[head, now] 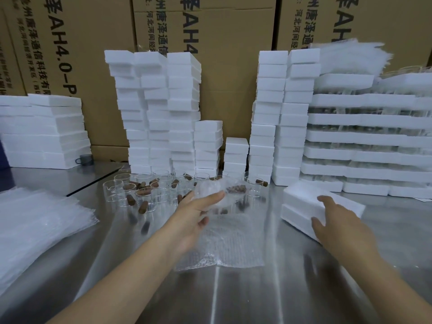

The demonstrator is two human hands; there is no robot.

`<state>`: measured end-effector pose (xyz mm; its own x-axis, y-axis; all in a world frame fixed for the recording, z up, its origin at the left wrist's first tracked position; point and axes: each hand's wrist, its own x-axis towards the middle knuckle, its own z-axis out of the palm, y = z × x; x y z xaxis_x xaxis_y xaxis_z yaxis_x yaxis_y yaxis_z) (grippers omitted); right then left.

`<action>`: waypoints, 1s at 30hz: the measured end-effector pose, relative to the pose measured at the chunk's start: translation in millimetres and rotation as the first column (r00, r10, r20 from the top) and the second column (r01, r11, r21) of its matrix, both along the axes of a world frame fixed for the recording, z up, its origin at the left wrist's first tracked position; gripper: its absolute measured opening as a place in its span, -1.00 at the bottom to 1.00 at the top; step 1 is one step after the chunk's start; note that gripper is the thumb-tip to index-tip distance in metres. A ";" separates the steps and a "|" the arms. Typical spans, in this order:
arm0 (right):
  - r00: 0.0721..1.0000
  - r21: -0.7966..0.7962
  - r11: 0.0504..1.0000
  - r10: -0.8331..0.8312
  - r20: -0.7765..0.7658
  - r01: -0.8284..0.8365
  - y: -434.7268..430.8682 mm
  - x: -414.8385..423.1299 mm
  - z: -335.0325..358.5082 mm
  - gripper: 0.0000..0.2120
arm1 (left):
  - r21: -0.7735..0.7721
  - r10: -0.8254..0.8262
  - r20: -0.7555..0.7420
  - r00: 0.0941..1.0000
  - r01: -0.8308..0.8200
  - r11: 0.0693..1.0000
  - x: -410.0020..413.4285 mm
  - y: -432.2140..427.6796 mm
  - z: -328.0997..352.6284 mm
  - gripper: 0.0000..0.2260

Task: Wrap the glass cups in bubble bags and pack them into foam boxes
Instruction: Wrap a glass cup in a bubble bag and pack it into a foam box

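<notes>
Steel table (257, 288), shiny and streaked with reflections, with a wall of printed cardboard cartons (233, 73) closing off the back at 12 o'clock. The left hand (198, 213) is at centre, its fingers and thumb pinching the wrapped cup (225, 190). It's a blurred bubble-bag bundle held just above the table, with something brown showing through. Right below it, towards 6 o'clock, a loose bubble bag (229, 244) lies flat on the steel. Out at 3 o'clock the right hand (339, 220) grasps a foam box (301, 202), fingers over its top and thumb against the near side. At 11 o'clock bare glass cups (145, 190) stand clustered, with brown handles among them. Foam box towers (154, 108) rise behind them, more at 1 o'clock. Foam trays (364, 136) layered with glassware stack up at 2 o'clock. A heap of bubble bags (35, 220) sits at 9 o'clock, with a grey mug (85, 159) beyond at 10 o'clock.
</notes>
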<state>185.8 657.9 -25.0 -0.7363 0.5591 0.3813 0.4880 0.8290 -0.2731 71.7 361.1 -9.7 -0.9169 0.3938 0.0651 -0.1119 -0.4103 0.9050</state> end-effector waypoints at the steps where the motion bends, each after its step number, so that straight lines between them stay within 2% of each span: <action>1: 1.000 0.013 1.000 -0.018 -0.022 0.019 1.5 0.2 0.2 -0.54 | -0.049 0.024 -0.061 0.998 -0.027 0.998 0.3 -0.8 0.8 0.04; 3: 0.992 0.020 1.000 -0.002 -0.123 0.005 0.6 1.4 1.5 -0.63 | -0.069 0.043 -0.137 0.990 -0.053 0.996 -1.1 -1.3 -0.1 -0.10; 5: 0.974 0.017 0.996 0.091 -0.208 -0.090 -8.0 2.3 4.6 -0.69 | -0.059 0.076 -0.179 0.981 -0.087 0.994 1.0 -2.1 3.9 -0.38; 6: 0.962 0.002 0.988 0.153 -0.226 -0.156 -15.6 2.7 6.3 -0.71 | -0.046 0.103 -0.212 0.972 -0.116 0.992 1.0 -1.9 5.4 -0.41; 10: 0.906 -0.010 0.917 0.394 -0.153 -0.400 -58.4 6.0 6.3 -0.71 | -0.006 0.169 -0.290 0.942 -0.178 0.984 3.3 -2.1 14.2 -0.34; 14: 0.858 0.000 0.859 0.512 -0.049 -0.512 -89.0 2.6 -6.5 -0.69 | -0.071 0.135 -0.383 0.914 -0.175 0.982 2.9 -2.4 12.8 -0.31; 16: 0.851 0.010 0.851 0.525 0.019 -0.525 -92.2 -1.2 -14.0 -0.67 | -0.139 0.086 -0.414 0.906 -0.156 0.978 2.9 -0.7 7.4 -0.29; 19: 0.852 -0.025 0.852 0.523 0.023 -0.523 -87.4 -4.3 -19.7 -0.67 | -0.285 0.013 -0.467 0.884 -0.164 0.944 0.6 4.7 -4.4 -0.28; 24: 0.869 -0.042 0.869 0.494 0.018 -0.493 -81.8 -5.0 -18.0 -0.69 | -0.546 -0.110 -0.502 0.858 -0.216 0.809 -5.4 8.4 -23.6 -0.31; 28: 0.869 -0.048 0.869 0.494 0.013 -0.493 -82.9 -3.8 -17.2 -0.70 | -0.645 -0.160 -0.513 0.843 -0.255 0.721 -9.4 2.1 -25.6 -0.28; 30: 0.865 -0.063 0.863 0.502 -0.007 -0.501 -82.6 -3.2 -16.8 -0.74 | -0.682 -0.206 -0.478 0.854 -0.213 0.699 -12.8 -0.7 -26.4 -0.26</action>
<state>182.6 575.3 -41.8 -0.9268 0.1355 0.3504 0.0140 0.9445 -0.3283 58.9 360.3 -36.1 -0.8362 0.5085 0.2054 0.4213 0.3559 0.8342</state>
